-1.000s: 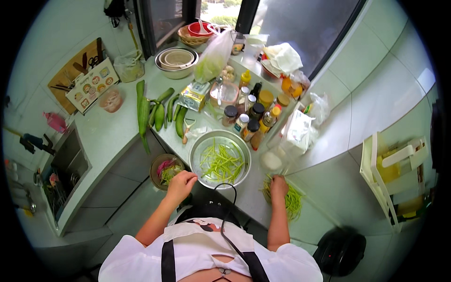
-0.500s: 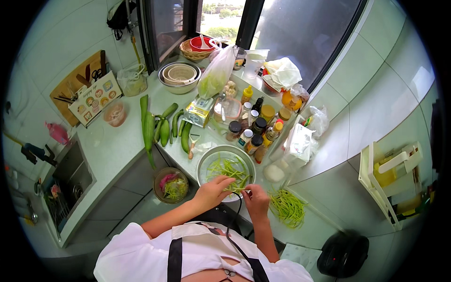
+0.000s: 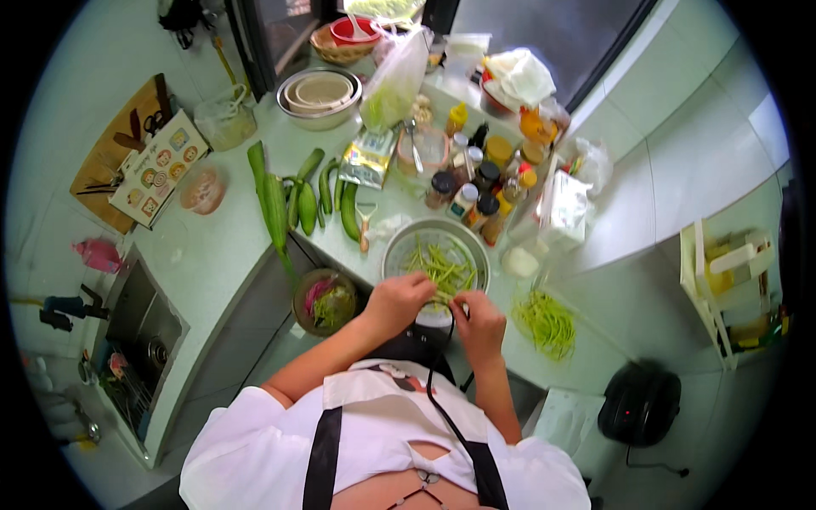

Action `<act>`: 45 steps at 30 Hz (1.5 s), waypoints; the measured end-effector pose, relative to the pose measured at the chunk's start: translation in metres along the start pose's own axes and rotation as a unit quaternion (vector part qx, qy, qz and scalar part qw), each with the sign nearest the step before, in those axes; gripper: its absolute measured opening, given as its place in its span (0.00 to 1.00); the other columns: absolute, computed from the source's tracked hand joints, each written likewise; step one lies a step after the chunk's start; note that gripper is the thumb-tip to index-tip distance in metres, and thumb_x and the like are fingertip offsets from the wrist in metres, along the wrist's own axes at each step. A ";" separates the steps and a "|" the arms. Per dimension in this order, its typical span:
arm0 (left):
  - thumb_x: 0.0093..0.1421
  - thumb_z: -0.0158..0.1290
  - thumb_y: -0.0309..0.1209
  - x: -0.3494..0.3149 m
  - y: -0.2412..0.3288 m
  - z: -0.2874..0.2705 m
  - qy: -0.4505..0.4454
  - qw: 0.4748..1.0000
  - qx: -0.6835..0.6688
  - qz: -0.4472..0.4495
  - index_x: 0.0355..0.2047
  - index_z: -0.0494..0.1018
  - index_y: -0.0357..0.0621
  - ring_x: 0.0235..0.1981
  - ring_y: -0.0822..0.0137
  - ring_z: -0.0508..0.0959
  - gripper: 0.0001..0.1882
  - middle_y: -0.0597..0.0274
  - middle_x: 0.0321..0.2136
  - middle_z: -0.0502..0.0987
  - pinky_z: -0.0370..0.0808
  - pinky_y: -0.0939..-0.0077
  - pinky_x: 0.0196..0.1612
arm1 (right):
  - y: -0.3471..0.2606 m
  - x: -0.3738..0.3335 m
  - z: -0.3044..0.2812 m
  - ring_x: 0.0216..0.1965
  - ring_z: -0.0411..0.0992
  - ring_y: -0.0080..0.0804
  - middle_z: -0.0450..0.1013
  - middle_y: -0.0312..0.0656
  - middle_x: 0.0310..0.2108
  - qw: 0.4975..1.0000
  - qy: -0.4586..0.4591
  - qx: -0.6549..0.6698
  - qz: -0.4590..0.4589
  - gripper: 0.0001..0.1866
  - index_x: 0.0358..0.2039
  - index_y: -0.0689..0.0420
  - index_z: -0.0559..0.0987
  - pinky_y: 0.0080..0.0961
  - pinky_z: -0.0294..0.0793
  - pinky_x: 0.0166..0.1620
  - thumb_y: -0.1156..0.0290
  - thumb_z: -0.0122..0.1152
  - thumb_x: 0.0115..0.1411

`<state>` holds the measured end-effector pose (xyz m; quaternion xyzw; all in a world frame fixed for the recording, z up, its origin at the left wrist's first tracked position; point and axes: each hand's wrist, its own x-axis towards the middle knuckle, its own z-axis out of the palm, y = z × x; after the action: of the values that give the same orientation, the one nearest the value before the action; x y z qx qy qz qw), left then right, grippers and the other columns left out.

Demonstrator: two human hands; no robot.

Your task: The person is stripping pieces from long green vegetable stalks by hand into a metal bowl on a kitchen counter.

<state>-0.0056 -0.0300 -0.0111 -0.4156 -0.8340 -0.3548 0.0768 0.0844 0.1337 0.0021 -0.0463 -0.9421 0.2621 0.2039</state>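
Over the near rim of a round metal bowl (image 3: 389, 262), both hands meet fingertip to fingertip. My left hand (image 3: 403, 301) is closed in a pinch on one end of a green bean (image 3: 443, 297). The other end sits in the pinched fingers of my right hand (image 3: 481, 326). Inside the bowl lie several snapped green bean pieces (image 3: 445, 265). To the right of my right hand, a loose pile of whole green beans (image 3: 546, 324) rests on the counter.
A bowl of scraps (image 3: 326, 302) stands left of my left forearm. Green gourds (image 3: 274, 212) and a wooden-handled peeler (image 3: 365, 233) lie behind it. Sauce bottles and jars (image 3: 487, 174) crowd the counter beyond the metal bowl. A sink (image 3: 140, 323) is far left, a black appliance (image 3: 639, 404) right.
The whole view has shifted and tilted with my head. Both hands stay over the bowl's near rim, and their fingertips are now closer together on the bean.
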 end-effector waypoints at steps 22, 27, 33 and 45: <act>0.52 0.56 0.26 0.032 -0.018 -0.033 0.120 0.985 -0.102 0.065 0.31 0.72 0.45 0.24 0.57 0.76 0.06 0.61 0.29 0.75 0.73 0.68 0.25 | -0.045 -0.012 -0.024 0.20 0.69 0.31 0.71 0.41 0.22 0.992 0.055 0.059 0.095 0.06 0.33 0.58 0.80 0.24 0.66 0.25 0.71 0.61 0.54; 0.53 0.55 0.26 0.035 -0.015 -0.023 0.137 0.987 -0.077 0.042 0.30 0.71 0.45 0.23 0.55 0.75 0.05 0.61 0.28 0.74 0.72 0.67 0.23 | -0.044 -0.001 -0.030 0.19 0.69 0.32 0.71 0.42 0.21 0.995 0.059 0.054 0.056 0.06 0.32 0.57 0.80 0.25 0.66 0.24 0.71 0.62 0.53; 0.56 0.51 0.24 0.030 -0.001 -0.012 0.155 0.955 -0.244 -0.067 0.33 0.69 0.42 0.22 0.64 0.73 0.04 0.59 0.25 0.71 0.69 0.73 0.26 | -0.049 0.002 -0.021 0.22 0.72 0.39 0.73 0.39 0.23 0.999 -0.008 0.020 -0.028 0.07 0.33 0.54 0.79 0.29 0.69 0.24 0.68 0.61 0.53; 0.55 0.54 0.25 0.029 -0.003 -0.004 0.130 0.941 -0.278 -0.141 0.40 0.69 0.41 0.34 0.64 0.73 0.12 0.56 0.35 0.72 0.71 0.70 0.38 | -0.021 0.010 -0.045 0.19 0.71 0.33 0.74 0.41 0.24 0.991 0.048 0.102 0.073 0.06 0.33 0.56 0.79 0.25 0.68 0.23 0.70 0.61 0.54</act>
<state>-0.0267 -0.0157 0.0027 -0.2485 -0.7351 -0.6306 0.0147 0.0937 0.1394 0.0515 -0.1062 -0.8938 0.3683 0.2327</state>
